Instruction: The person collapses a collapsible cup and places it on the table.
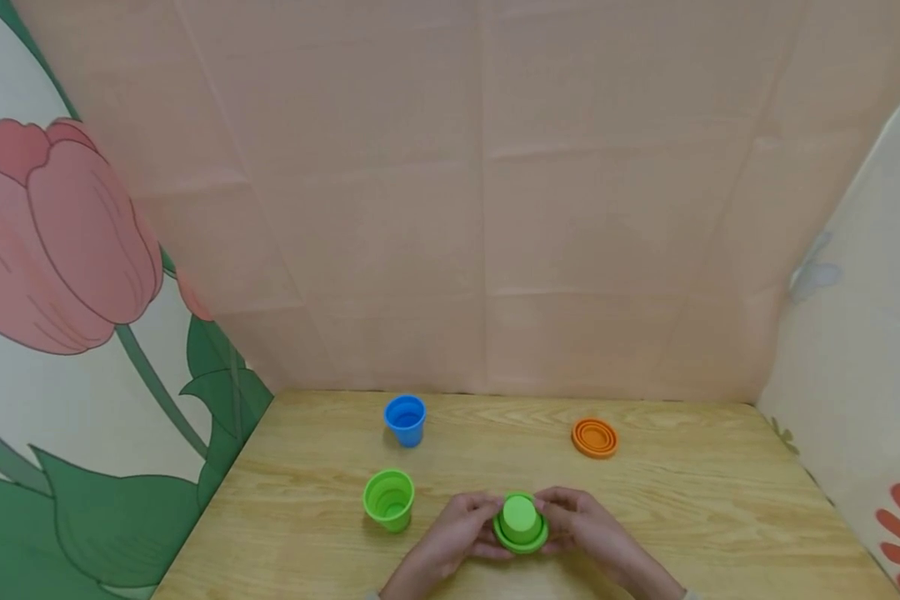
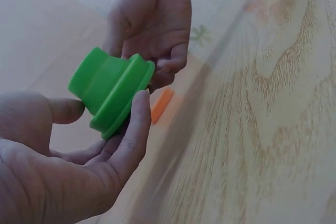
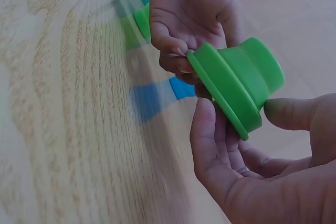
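Between both hands, above the table, is a green collapsible cup (image 1: pixel 521 520), partly folded, its narrow base facing up. My left hand (image 1: pixel 461 532) grips it from the left, thumb near the base and fingers under the wide rim. From the other side my right hand (image 1: pixel 587 530) holds it in the same way. In the left wrist view the stepped side of the green cup (image 2: pixel 113 90) shows plainly, and the right wrist view shows the same green cup (image 3: pixel 233 85) tilted. What lies inside the cup is hidden.
To the left of the hands stands a second green cup (image 1: pixel 388 500), extended and upright. Behind it is an upright blue cup (image 1: pixel 406 421). A flattened orange collapsible cup (image 1: pixel 594 438) lies at the back right of the wooden table (image 1: pixel 720 483). A pinkish cloth (image 1: pixel 487 200) hangs behind.
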A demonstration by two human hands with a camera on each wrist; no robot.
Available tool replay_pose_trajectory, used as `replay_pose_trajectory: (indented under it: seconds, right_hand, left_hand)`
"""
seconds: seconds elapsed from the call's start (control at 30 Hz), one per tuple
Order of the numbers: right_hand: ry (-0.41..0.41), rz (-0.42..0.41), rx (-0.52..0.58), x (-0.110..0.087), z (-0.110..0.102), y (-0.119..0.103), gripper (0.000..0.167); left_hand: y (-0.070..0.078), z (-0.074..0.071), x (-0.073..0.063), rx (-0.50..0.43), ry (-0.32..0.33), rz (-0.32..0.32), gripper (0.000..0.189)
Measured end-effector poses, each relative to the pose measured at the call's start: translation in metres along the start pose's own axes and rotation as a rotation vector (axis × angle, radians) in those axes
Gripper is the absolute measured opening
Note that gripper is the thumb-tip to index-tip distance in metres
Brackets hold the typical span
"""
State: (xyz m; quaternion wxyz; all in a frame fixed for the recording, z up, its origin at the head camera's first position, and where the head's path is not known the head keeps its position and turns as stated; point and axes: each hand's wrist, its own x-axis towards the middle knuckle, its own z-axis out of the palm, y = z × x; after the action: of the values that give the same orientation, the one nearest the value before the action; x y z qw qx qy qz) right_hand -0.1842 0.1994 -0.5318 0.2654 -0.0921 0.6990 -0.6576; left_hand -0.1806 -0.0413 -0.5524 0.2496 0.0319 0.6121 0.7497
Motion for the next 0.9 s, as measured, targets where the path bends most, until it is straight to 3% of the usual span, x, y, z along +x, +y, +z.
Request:
replay_pose_trajectory:
  seconds: [0.5,0.73,0.9]
  right_hand:
    - [-0.011,0.04,-0.006,-0.001,0.0001,-0.0005,0.043]
    - [-0.015,0.043,-0.004,-0.0014,-0.0011,-0.0016,0.043]
    - [-0.015,0.031,-0.002,-0.0017,-0.0004,-0.0027,0.043]
  left_hand:
    - [0.0022,0.0013,-0.0012,0.021,-0.033,-0.037,0.041]
    - [0.006,-0.0012,-0.0035,0.026,-0.081,-0.063,0.039]
    - [0.0048,-0.0011,-0.0041,0.019,-0.108,-0.048,0.039]
